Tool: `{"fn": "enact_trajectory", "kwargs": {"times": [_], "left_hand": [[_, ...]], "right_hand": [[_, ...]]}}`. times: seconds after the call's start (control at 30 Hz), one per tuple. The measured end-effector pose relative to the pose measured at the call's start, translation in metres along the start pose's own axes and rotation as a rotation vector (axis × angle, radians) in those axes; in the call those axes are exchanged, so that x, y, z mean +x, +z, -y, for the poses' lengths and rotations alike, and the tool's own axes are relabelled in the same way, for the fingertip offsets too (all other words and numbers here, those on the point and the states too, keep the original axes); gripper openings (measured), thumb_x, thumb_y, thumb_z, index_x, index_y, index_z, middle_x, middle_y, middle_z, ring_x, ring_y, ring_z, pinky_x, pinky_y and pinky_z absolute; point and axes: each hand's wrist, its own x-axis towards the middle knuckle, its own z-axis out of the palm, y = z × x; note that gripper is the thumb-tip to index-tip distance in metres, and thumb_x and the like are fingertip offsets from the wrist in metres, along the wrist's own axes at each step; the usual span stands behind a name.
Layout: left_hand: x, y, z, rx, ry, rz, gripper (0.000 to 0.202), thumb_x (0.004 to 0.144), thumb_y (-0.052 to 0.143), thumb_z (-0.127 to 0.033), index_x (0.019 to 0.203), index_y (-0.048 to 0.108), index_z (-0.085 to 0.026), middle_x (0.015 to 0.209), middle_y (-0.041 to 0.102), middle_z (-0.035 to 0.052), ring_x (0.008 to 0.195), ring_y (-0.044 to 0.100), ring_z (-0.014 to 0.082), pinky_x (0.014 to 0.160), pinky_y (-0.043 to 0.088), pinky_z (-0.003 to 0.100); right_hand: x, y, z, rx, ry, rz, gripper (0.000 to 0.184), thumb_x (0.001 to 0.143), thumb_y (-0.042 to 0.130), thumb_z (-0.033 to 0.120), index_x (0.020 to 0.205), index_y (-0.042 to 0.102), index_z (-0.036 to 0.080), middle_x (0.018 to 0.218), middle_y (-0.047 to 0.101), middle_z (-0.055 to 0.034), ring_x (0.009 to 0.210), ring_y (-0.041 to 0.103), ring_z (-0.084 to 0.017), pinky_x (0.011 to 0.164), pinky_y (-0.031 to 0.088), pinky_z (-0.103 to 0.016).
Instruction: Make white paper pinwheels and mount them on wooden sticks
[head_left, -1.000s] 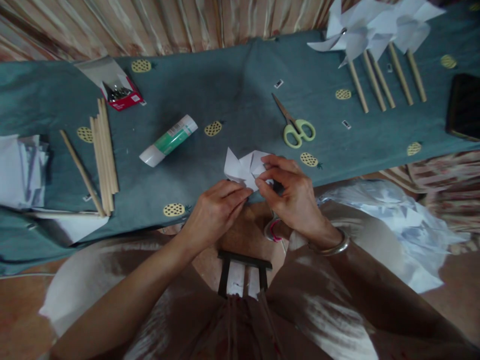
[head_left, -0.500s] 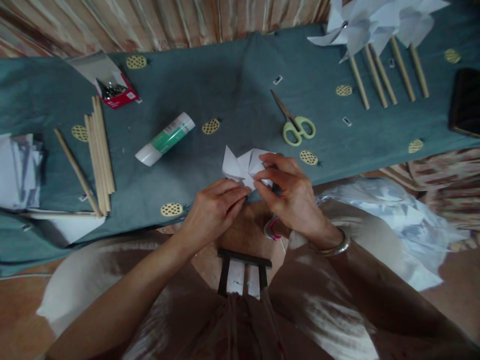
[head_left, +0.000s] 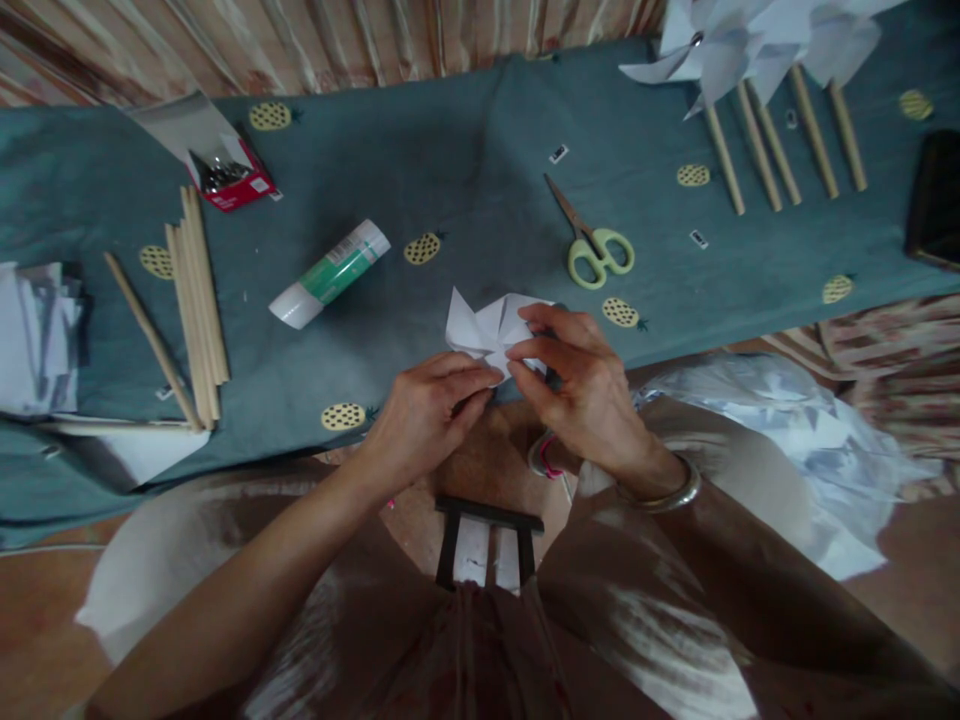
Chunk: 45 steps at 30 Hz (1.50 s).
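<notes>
Nearest the body, the left hand (head_left: 427, 415) and the right hand (head_left: 589, 385) met at the front edge of the teal cloth with a pineapple print (head_left: 465, 170). Both were closed on the white folded paper piece (head_left: 480, 325), which rested on the cloth just beyond the fingertips. The right thumb and forefinger pinched its gathered middle from above, and the left fingers were curled against its near edge. Something small may have been held under the left fingertips, but it was too hidden to tell. Pointed flaps of the paper already stood up, yet no stick was on it, so this one looked folded but not mounted.

To the right, beside the lap, lay a clear plastic bag of white paper scraps (head_left: 787, 420). Farther out on the cloth lay a white and green glue stick (head_left: 330, 275) and pale green-handled scissors (head_left: 592, 245), neither touched. At the left lay a bundle of bare wooden sticks (head_left: 196, 290), apparently unused, with a stack of white paper sheets (head_left: 37, 335) at the edge. Beyond them an open red box of metal pins (head_left: 225, 170) stood.

At the far right, several white paper pinwheels on wooden sticks (head_left: 720, 50) lay together, seemingly complete. Judging by the bare sticks, more remained to assemble.
</notes>
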Motion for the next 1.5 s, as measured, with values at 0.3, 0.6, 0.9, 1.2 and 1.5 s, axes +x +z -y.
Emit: {"fn": "enact_trajectory", "kwargs": {"times": [0.3,0.6,0.9,1.2,1.5], "left_hand": [[0.0032,-0.0040,-0.0024,-0.006,-0.021,0.037,0.021,0.090,0.056,-0.011,0.102,0.073,-0.016,0.099,0.074,0.0065,0.091,0.071,0.0161,0.083,0.057,0.027],[0.0044,-0.0049,-0.0023,-0.028,-0.005,0.050,0.021,0.090,0.055,-0.011,0.100,0.072,-0.017,0.098,0.074,0.0054,0.091,0.071,0.0156,0.083,0.057,0.027],[0.0050,-0.0046,-0.0006,-0.006,0.009,0.074,0.021,0.091,0.055,-0.011,0.100,0.072,-0.017,0.098,0.074,0.0049,0.090,0.070,0.0156,0.083,0.056,0.026],[0.0059,-0.0024,0.0016,0.012,0.039,0.054,0.020,0.089,0.056,-0.009,0.098,0.073,-0.016,0.096,0.075,0.0054,0.088,0.071,0.0155,0.081,0.057,0.026],[0.0062,-0.0029,0.0015,0.002,0.053,0.050,0.020,0.088,0.056,-0.008,0.098,0.073,-0.015,0.095,0.075,0.0061,0.088,0.071,0.0156,0.081,0.056,0.025]], "right_hand": [[0.0003,-0.0018,0.0023,0.027,0.027,0.051,0.020,0.091,0.055,0.023,0.099,0.071,0.033,0.132,0.057,-0.0014,0.122,0.052,-0.028,0.106,0.045,-0.049],[0.0007,-0.0020,0.0015,-0.022,0.007,0.030,0.023,0.092,0.051,0.020,0.099,0.070,0.031,0.132,0.059,-0.0044,0.120,0.054,-0.029,0.104,0.046,-0.053],[-0.0001,-0.0011,0.0003,0.013,0.019,0.012,0.024,0.087,0.053,0.016,0.097,0.071,0.028,0.132,0.060,-0.0047,0.120,0.054,-0.029,0.105,0.046,-0.053],[-0.0001,-0.0017,0.0009,-0.031,-0.011,0.022,0.027,0.088,0.051,0.015,0.099,0.071,0.029,0.132,0.059,-0.0051,0.119,0.054,-0.029,0.102,0.048,-0.053],[-0.0019,0.0015,-0.0003,-0.118,-0.121,0.062,0.025,0.091,0.047,0.016,0.100,0.070,0.020,0.135,0.055,-0.0109,0.124,0.050,-0.030,0.104,0.045,-0.052]]}}
